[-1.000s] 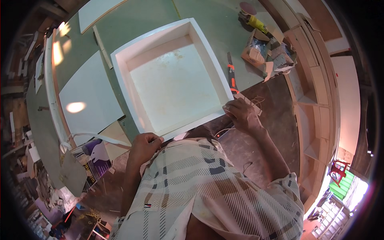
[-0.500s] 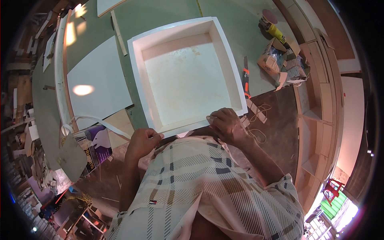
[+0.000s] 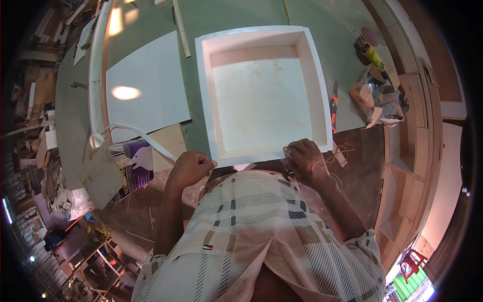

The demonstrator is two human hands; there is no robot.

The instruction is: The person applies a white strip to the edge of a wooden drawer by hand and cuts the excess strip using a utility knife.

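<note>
A white open-topped wooden box (image 3: 317,100) with faint stains on its inner floor rests on the green bench top (image 3: 332,60) in front of me. My left hand (image 3: 192,167) grips its near rim at the left corner, thumb toward the box. My right hand (image 3: 305,162) has its fingers curled over the near rim, a little left of the right corner. Right of the box lies an orange-and-black cutting tool (image 3: 334,110). A white panel (image 3: 146,75) lies to the left.
A yellow power tool (image 3: 370,53) and an opened cardboard box (image 3: 365,93) sit at the back right. Wooden shelving (image 3: 412,166) runs along the right. A white strip (image 3: 156,143) curls over boards and packaging at left. A red chair (image 3: 412,266) stands at lower right.
The bench, box and surroundings have shifted in view. My right hand has slid left along the near rim from the right corner. My left hand stays at the left corner.
</note>
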